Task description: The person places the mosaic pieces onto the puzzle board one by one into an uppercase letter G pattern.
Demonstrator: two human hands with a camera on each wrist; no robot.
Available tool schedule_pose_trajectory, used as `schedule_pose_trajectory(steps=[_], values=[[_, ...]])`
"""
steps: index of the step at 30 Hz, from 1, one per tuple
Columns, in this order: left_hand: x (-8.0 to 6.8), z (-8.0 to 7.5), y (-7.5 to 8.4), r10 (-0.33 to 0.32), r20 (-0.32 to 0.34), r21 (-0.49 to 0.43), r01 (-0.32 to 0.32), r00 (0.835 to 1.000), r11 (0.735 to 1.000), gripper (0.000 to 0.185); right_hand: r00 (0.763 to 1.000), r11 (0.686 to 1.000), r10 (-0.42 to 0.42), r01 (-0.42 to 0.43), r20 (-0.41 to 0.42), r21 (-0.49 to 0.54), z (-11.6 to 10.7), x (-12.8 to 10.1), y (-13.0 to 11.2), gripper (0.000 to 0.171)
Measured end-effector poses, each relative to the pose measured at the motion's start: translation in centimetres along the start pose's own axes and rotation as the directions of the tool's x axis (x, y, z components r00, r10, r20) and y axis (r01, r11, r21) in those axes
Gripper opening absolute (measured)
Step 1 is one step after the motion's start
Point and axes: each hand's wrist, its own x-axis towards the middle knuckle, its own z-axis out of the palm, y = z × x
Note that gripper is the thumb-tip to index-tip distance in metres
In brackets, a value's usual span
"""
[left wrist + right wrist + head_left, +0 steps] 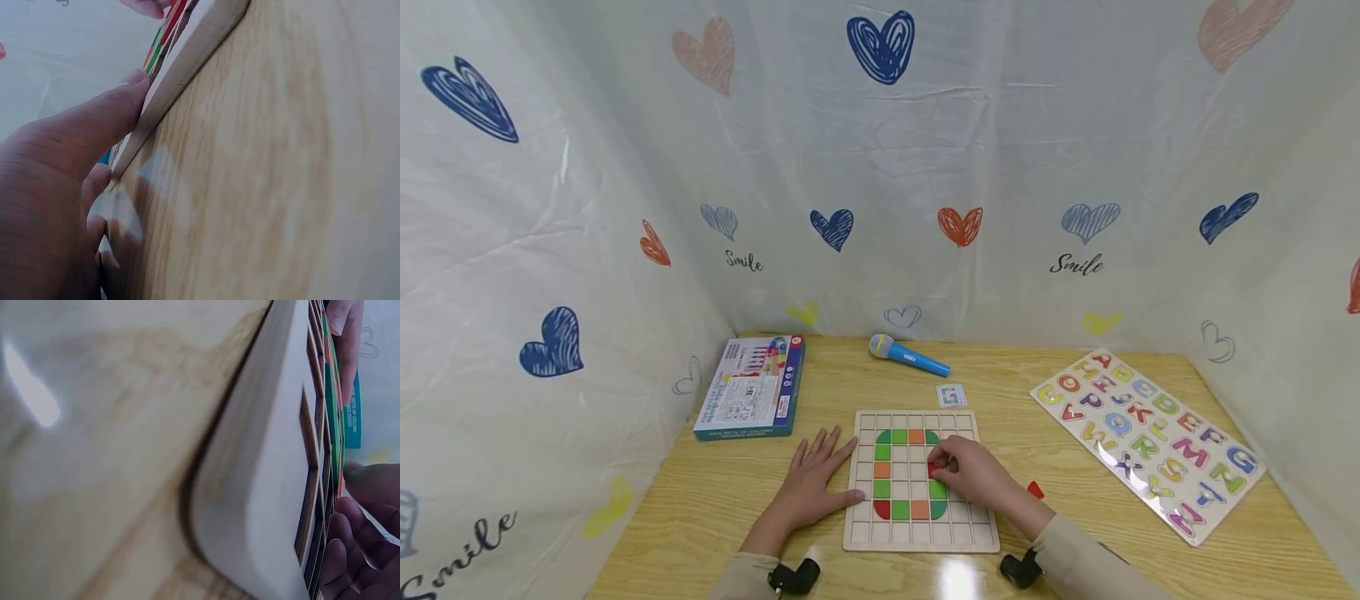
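Observation:
A wooden grid board [861, 533] lies flat on the table, with green, orange and red tiles set in a ring of its squares. On the ring's right side, my right hand [970, 473] pinches a red tile [933, 471] between thumb and fingertips, right over the grid. In the right wrist view its fingers [369, 484] curl close along the board's tiled face. My left hand [812, 487] lies spread on the table to the left, its thumb against the board's edge. The left wrist view shows that thumb [119, 103] pressing the side of the board.
A loose red piece [1036, 490] lies under the right forearm. Behind the board are a small pattern card [952, 395] and a blue toy microphone [910, 357]. A boxed game [749, 387] stands back left; an alphabet puzzle board [1150, 446] lies at right. Heart-printed curtains surround the table.

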Motion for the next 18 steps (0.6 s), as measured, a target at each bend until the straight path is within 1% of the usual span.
schedule_pose_trajectory(steps=[8, 12, 18], values=[[-0.1, 0.0, 0.1, 0.009, -0.002, 0.005, -0.009, 1.0, 1.0, 0.087, 0.998, 0.999, 0.045, -0.045, -0.036, 0.007, -1.2, -1.2, 0.9, 0.009], [0.0, 0.0, 0.1, 0.009, -0.004, 0.008, -0.009, 1.0, 1.0, 0.087, 0.996, 0.998, 0.068, -0.067, -0.055, 0.017, -2.4, -2.1, 2.1, 0.011], [0.0, 0.2, -0.1, 0.011, -0.005, 0.019, -0.011, 1.0, 1.0, 0.087, 0.995, 0.997, 0.07, -0.068, -0.074, 0.022, -4.4, -3.9, 4.2, 0.013]])
